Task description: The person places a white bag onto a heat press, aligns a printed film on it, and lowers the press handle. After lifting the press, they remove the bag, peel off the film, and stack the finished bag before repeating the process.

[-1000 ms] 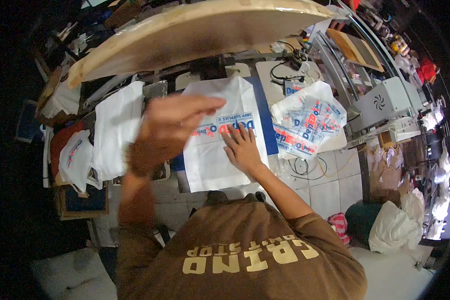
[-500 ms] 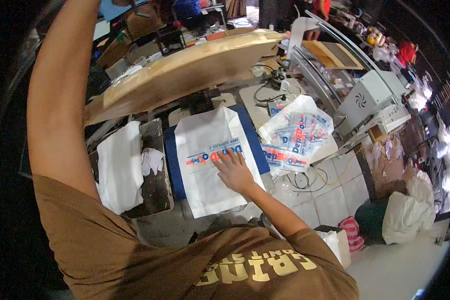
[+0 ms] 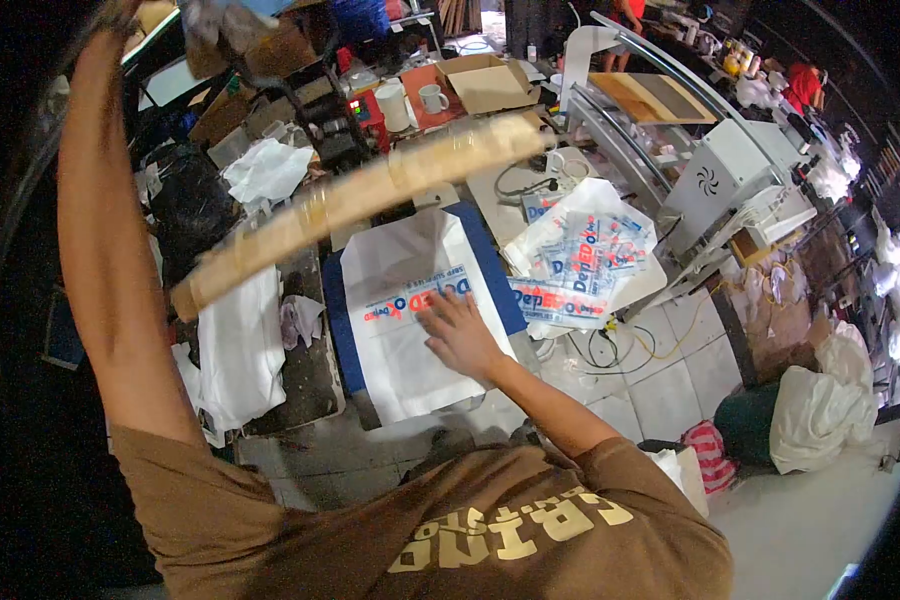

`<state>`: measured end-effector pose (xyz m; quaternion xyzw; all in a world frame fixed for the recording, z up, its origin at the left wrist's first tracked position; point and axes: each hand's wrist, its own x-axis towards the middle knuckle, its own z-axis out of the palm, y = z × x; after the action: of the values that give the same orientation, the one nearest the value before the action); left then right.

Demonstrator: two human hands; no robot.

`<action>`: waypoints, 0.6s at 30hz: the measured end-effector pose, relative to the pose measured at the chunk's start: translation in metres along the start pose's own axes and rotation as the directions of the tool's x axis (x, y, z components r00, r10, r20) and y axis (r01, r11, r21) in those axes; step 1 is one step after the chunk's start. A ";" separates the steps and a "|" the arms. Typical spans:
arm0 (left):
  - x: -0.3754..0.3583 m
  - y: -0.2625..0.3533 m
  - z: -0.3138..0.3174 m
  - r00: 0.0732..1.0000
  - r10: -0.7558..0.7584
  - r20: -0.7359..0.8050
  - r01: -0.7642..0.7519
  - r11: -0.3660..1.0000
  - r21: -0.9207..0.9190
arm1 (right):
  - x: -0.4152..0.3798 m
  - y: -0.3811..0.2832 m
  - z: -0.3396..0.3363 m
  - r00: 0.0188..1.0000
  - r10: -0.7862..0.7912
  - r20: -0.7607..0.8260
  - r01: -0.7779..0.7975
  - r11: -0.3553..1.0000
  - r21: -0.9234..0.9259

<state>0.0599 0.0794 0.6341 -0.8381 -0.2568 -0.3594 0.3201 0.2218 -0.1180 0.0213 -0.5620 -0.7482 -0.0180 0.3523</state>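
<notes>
A white bag with red and blue print lies on a blue board. My right hand rests on its printed part with the fingers spread. My left arm reaches up to the top left, where my left hand is cut off by the frame edge and dark; its fingers cannot be made out. Over the far side of the bag, a long tan padded frame hangs tilted and blurred.
Printed bags lie in a pile to the right. White cloth lies at the left. Behind stand mugs, an open carton and a grey machine. A person in red is at the far back.
The padded frame has swung and now shows a thinner edge, uncovering the mugs and carton behind. My left arm has shifted. My right hand remains on the bag.
</notes>
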 end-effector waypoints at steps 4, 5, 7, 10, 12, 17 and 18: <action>-0.116 0.104 -0.065 0.997 0.064 -0.040 -0.066 0.996 -0.068 | -0.050 -0.022 -0.014 0.933 -0.040 0.357 -0.125 0.896 0.427; -0.152 0.148 -0.072 0.995 0.035 -0.096 -0.039 0.998 -0.041 | -0.061 -0.039 -0.050 0.926 -0.164 0.340 -0.061 0.825 0.562; -0.230 0.233 -0.073 0.995 -0.075 -0.069 0.081 0.993 0.087 | -0.071 -0.054 -0.112 0.677 -0.392 0.623 -0.137 0.765 0.630; -0.295 0.275 -0.037 0.877 0.231 0.422 0.174 0.665 -0.727 | -0.065 -0.052 -0.215 0.750 -0.408 0.521 -0.144 0.668 0.730; -0.351 0.314 0.007 0.731 0.244 0.637 0.378 0.632 -0.676 | -0.052 -0.026 -0.258 0.602 -0.474 0.642 -0.302 0.609 0.733; -0.439 0.358 0.057 0.691 0.043 0.722 0.590 0.543 -0.597 | -0.012 -0.084 -0.157 0.978 -0.156 -0.140 0.207 0.637 0.742; -0.461 0.365 0.067 0.688 -0.093 0.719 0.686 0.405 -0.604 | -0.012 -0.087 -0.124 0.961 -0.207 -0.182 0.275 0.654 0.705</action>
<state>0.0490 -0.2069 0.1157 -0.8550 -0.3331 -0.2287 -0.3251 0.2116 -0.2121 0.1404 -0.2716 -0.7461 0.2080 0.5713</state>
